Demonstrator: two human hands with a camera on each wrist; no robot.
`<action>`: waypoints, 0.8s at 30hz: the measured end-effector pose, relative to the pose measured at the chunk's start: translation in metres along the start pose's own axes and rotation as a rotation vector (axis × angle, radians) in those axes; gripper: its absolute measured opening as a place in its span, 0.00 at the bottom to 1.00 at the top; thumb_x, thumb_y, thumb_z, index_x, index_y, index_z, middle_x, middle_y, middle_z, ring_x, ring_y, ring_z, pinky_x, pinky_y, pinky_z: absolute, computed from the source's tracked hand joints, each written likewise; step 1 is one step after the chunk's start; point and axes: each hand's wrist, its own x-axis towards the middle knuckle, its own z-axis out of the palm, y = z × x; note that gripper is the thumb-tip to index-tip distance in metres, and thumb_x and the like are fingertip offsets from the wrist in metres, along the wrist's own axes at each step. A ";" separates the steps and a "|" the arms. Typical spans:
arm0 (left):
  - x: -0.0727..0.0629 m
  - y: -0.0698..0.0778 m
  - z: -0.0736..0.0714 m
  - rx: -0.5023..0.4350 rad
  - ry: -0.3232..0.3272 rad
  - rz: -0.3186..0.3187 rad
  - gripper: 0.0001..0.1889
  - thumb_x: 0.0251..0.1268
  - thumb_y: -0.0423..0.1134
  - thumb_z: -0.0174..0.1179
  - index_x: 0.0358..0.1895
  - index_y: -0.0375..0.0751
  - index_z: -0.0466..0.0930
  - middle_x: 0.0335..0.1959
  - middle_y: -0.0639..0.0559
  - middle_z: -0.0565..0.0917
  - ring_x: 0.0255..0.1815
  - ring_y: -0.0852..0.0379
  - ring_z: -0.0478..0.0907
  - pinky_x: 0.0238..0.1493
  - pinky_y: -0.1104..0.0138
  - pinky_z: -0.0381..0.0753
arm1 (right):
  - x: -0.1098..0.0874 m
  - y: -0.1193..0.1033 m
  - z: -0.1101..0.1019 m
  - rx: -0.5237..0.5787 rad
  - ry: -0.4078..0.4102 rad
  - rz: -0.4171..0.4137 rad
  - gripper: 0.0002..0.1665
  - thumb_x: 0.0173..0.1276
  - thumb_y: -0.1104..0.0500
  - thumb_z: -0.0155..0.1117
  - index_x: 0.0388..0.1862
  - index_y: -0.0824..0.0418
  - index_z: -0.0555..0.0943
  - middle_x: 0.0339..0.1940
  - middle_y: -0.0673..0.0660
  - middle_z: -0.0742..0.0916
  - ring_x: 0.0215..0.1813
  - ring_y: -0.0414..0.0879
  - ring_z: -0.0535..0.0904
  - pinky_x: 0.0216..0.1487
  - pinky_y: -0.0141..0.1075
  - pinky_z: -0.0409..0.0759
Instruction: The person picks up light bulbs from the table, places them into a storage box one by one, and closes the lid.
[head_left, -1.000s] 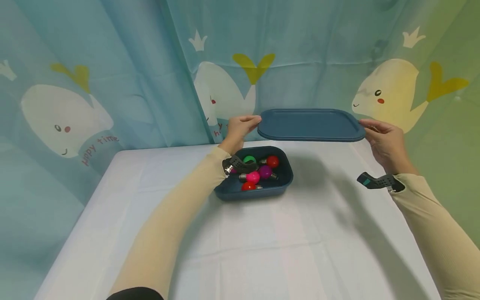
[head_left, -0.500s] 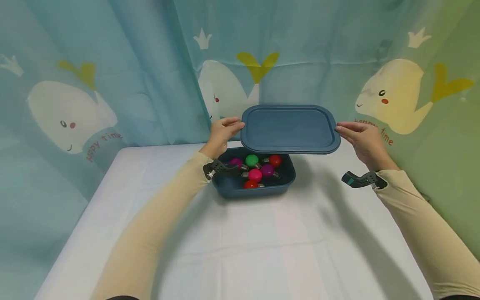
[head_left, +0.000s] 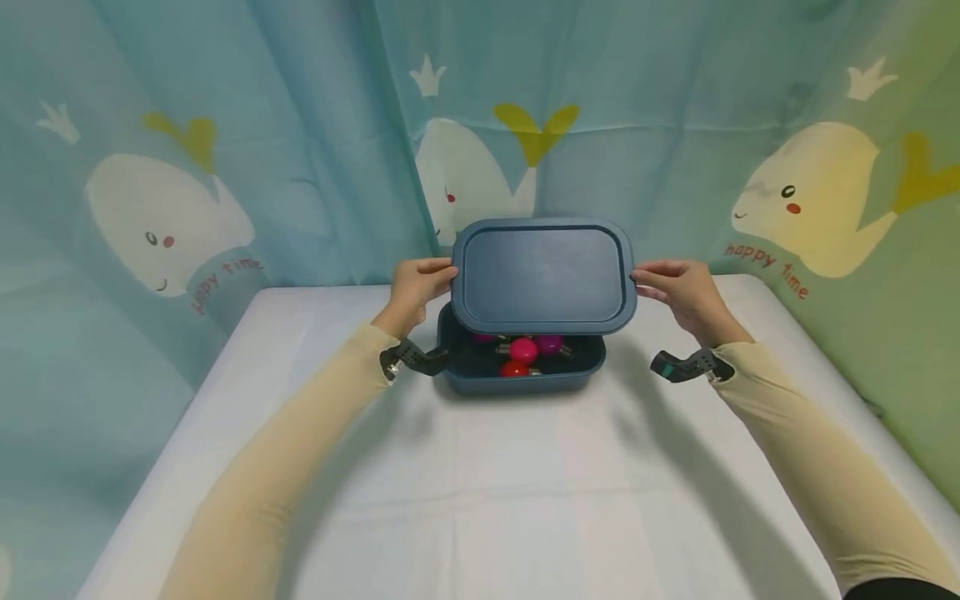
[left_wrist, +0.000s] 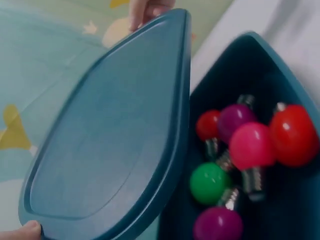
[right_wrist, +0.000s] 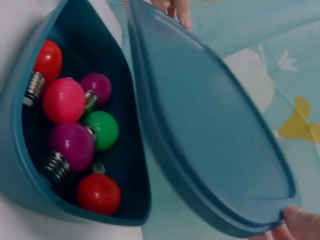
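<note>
A dark blue lid [head_left: 543, 275] is held up between both hands, its near edge tilted down over the back of a matching box [head_left: 517, 385]. My left hand [head_left: 417, 293] pinches the lid's left end. At the right end, my right hand [head_left: 684, 293] grips it between thumb and fingers. Inside the box lie several coloured bulbs with metal screw bases: a pink bulb [left_wrist: 251, 146], a green bulb [left_wrist: 210, 183], red ones such as this red bulb [right_wrist: 99, 194], and purple ones such as this purple bulb [right_wrist: 71, 146]. In the head view the lid hides the back bulbs.
A white cloth covers the table [head_left: 517, 483] under the box. Behind it hangs a blue-green curtain [head_left: 315, 125] printed with whales. Each wrist wears a dark strap, one being the right strap [head_left: 686, 365].
Both hands have carried the lid leftward and lower, from up at the right of the box to above its back part. Its top face now tilts more toward the head camera.
</note>
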 end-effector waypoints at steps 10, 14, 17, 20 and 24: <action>-0.012 -0.024 -0.023 0.130 -0.060 -0.004 0.22 0.65 0.37 0.58 0.62 0.39 0.72 0.58 0.42 0.78 0.48 0.52 0.82 0.47 0.67 0.83 | 0.002 0.013 0.018 -0.095 -0.052 0.018 0.19 0.64 0.57 0.64 0.50 0.67 0.80 0.28 0.36 0.83 0.35 0.30 0.80 0.38 0.24 0.83; -0.017 -0.036 -0.028 0.145 -0.068 -0.029 0.22 0.65 0.35 0.58 0.63 0.41 0.72 0.54 0.41 0.79 0.40 0.61 0.81 0.47 0.67 0.83 | 0.000 0.020 0.023 -0.140 -0.099 0.040 0.26 0.66 0.58 0.62 0.57 0.74 0.74 0.28 0.34 0.83 0.35 0.28 0.81 0.40 0.25 0.83; -0.020 -0.044 -0.032 0.143 -0.081 -0.057 0.23 0.65 0.35 0.58 0.64 0.43 0.71 0.54 0.42 0.78 0.36 0.65 0.80 0.46 0.68 0.83 | -0.001 0.026 0.026 -0.153 -0.142 0.059 0.27 0.67 0.58 0.60 0.59 0.75 0.72 0.29 0.34 0.82 0.34 0.28 0.82 0.41 0.27 0.83; -0.023 -0.051 -0.036 0.130 -0.116 -0.080 0.25 0.65 0.35 0.57 0.66 0.42 0.68 0.55 0.42 0.77 0.35 0.66 0.79 0.47 0.69 0.83 | -0.001 0.033 0.027 -0.144 -0.175 0.064 0.27 0.68 0.60 0.59 0.60 0.76 0.71 0.30 0.35 0.82 0.34 0.29 0.82 0.41 0.27 0.83; -0.023 -0.059 -0.039 0.119 -0.155 -0.105 0.26 0.65 0.34 0.57 0.67 0.42 0.66 0.52 0.43 0.78 0.34 0.66 0.78 0.47 0.69 0.83 | -0.002 0.041 0.030 -0.142 -0.197 0.075 0.26 0.68 0.62 0.58 0.60 0.77 0.70 0.30 0.36 0.83 0.34 0.30 0.82 0.42 0.28 0.83</action>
